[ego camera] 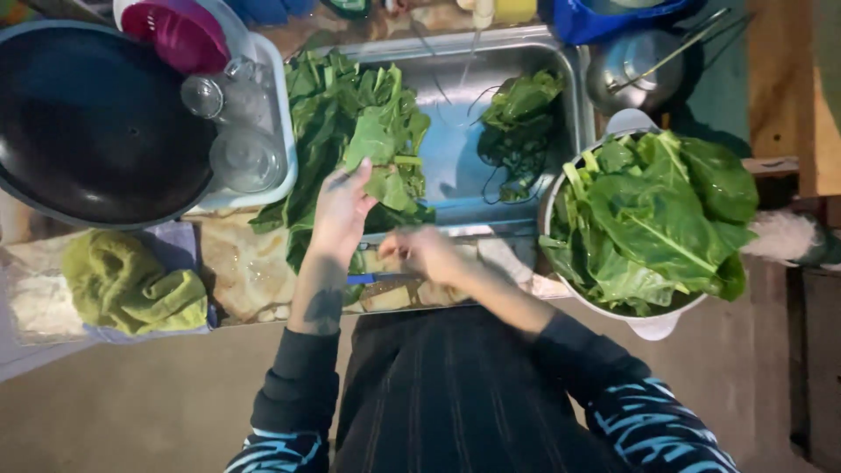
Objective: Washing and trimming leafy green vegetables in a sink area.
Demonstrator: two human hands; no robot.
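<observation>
Green leafy stalks [378,144] lie over the left rim of a steel sink [561,66]. Left hand [340,210] has its fingers grasping one leaf there. Right hand [427,254] hovers at the counter's front edge, fingers curled; its grip is unclear. White colander of greens [653,326] sits at the right.

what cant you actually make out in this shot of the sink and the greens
Head view:
- Right hand: motion-blurred, so its grip is unclear.
- Blue thing under the hands: mostly covered by the left hand and wrist.
- Sink floor: partly hidden by leafy greens.
- Black pan: cut off by the left edge.
</observation>
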